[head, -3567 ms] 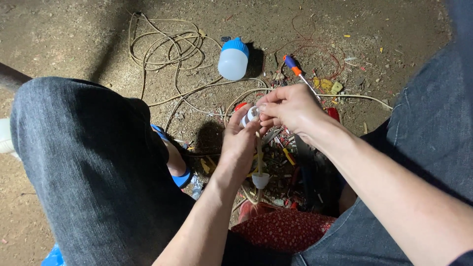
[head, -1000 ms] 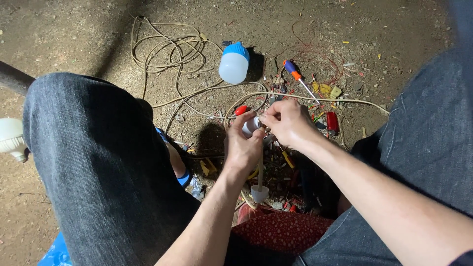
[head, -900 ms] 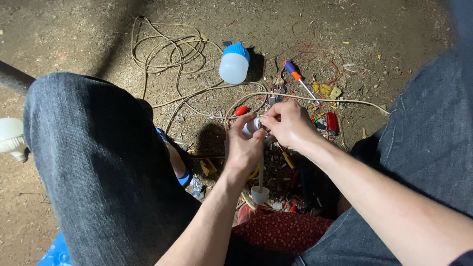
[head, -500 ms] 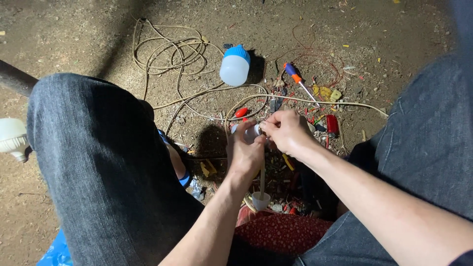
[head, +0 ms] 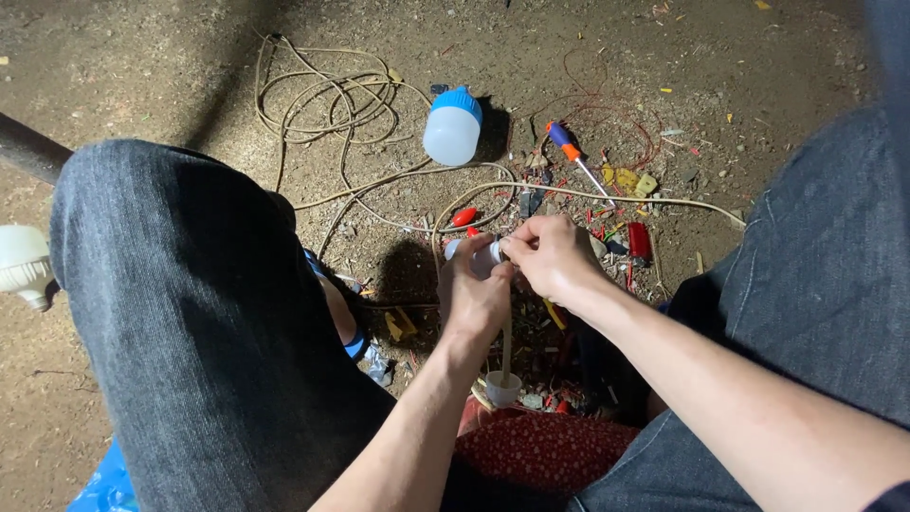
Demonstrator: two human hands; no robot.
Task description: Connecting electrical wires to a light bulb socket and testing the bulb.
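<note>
My left hand [head: 474, 299] grips a small white cylindrical fitting [head: 483, 254] held between my knees. My right hand [head: 552, 254] pinches the end of the same fitting from the right. A beige cable [head: 506, 341] hangs down from the fitting to a white cap-shaped piece [head: 502, 387] near the ground. The fitting's far end is hidden by my fingers.
On the dirt ahead lie a coil of beige cable [head: 332, 95], a white bottle with a blue cap [head: 451, 126], a screwdriver with an orange and blue handle [head: 573, 159], thin red wire [head: 607, 114] and several coloured scraps. A white bulb [head: 23, 265] is at the left. Red patterned cloth [head: 550, 450] lies below.
Both hands with the fitting have drifted lower and closer to me since the oldest frame. The hanging white cap has sunk with them.
</note>
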